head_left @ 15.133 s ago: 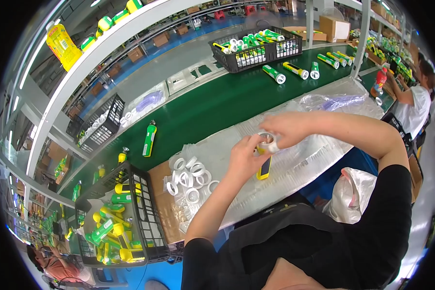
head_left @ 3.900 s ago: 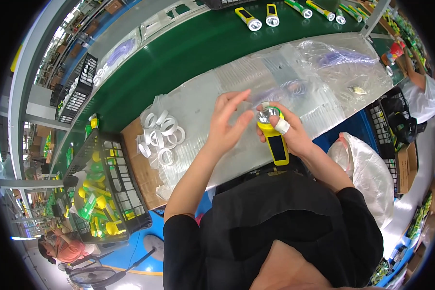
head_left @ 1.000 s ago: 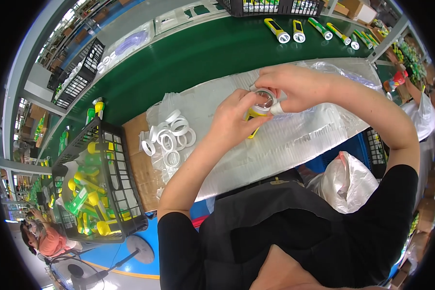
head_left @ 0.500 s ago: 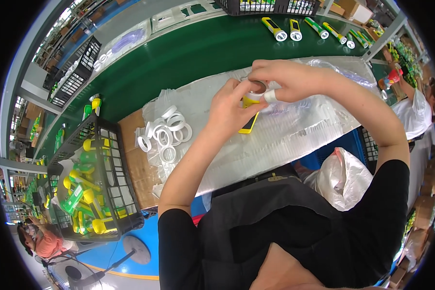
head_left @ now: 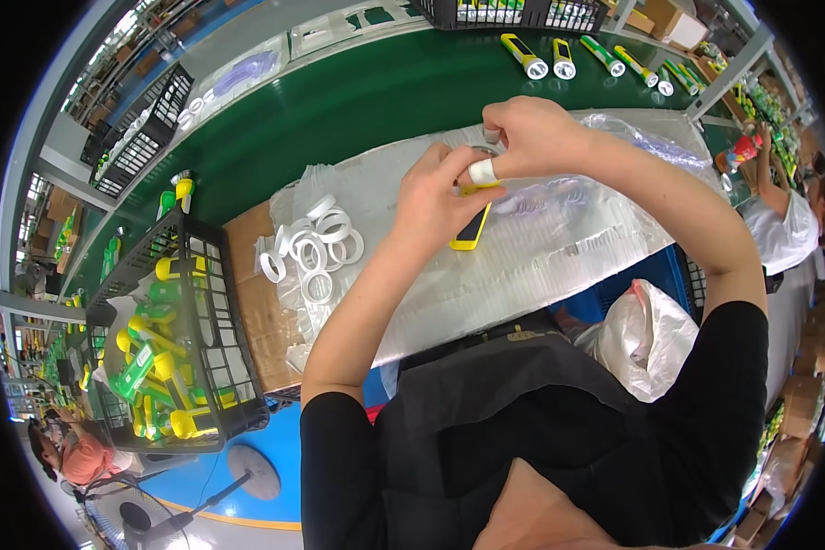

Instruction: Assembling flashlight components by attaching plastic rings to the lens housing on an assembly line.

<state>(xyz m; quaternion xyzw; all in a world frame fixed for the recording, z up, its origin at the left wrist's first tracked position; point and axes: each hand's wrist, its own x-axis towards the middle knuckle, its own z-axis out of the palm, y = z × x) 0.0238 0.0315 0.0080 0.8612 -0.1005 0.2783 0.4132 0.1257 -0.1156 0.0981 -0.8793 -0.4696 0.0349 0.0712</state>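
Observation:
A yellow flashlight [head_left: 468, 234] with a dark panel stands tilted over the plastic-covered work surface, its wide head up between my hands. My left hand [head_left: 431, 197] is wrapped round the head from the left. From the right, my right hand [head_left: 527, 137] has its fingers curled over the top rim, and a white wrap [head_left: 482, 171] covers its thumb. The fingers hide most of the rim. Left of my left forearm lies a loose pile of white rings [head_left: 310, 246] on the plastic.
A black crate [head_left: 225, 335] full of green and yellow flashlights stands at the left. Beyond the work surface runs a green conveyor belt [head_left: 339, 105], with a row of flashlights [head_left: 526, 57] at its far right. A white plastic bag [head_left: 646, 339] sits near my right side. Other people work nearby.
My right hand has turned and shifted over the flashlight's head, its thumb moving left across the rim. The opening that showed before is now mostly covered. My left hand keeps its hold.

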